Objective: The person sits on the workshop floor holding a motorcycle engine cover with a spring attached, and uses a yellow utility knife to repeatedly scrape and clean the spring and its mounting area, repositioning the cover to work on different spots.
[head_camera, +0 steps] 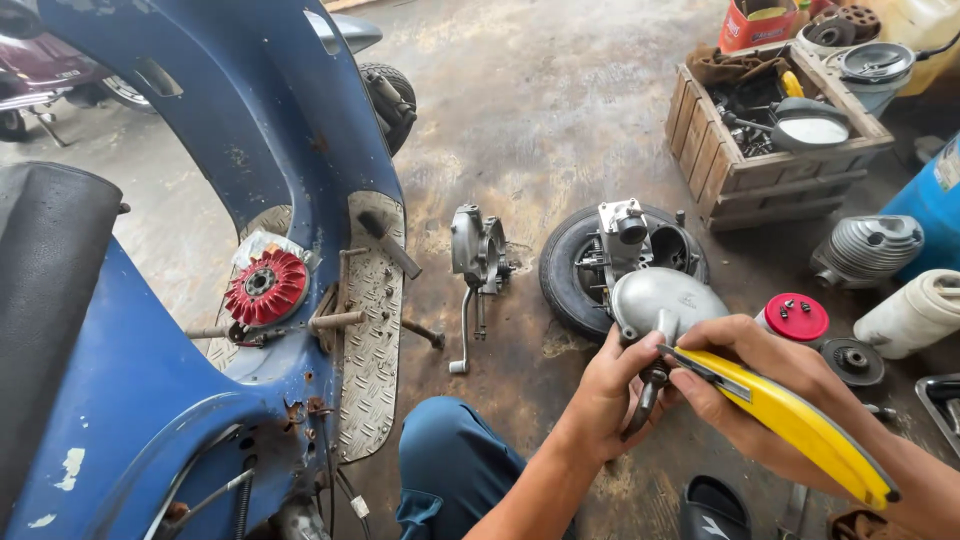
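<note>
My left hand (607, 385) grips a dark metal lever or pipe end under a rounded silver engine cover (668, 299). My right hand (750, 375) holds a yellow utility knife (790, 420), its tip touching the part between my hands. The cover belongs to a small engine (630, 245) resting in a black tyre (560, 265) on the concrete floor. My knee in blue trousers (450, 460) is at the bottom centre.
A stripped blue scooter body (240, 130) with a red flywheel fan (265, 287) and a chequer-plate footboard fills the left. A loose casing with kick lever (475, 265), a wooden crate of parts (760, 150), a finned cylinder (868, 245), a red-lidded jar (795, 318) and a blue drum (935, 205) lie around.
</note>
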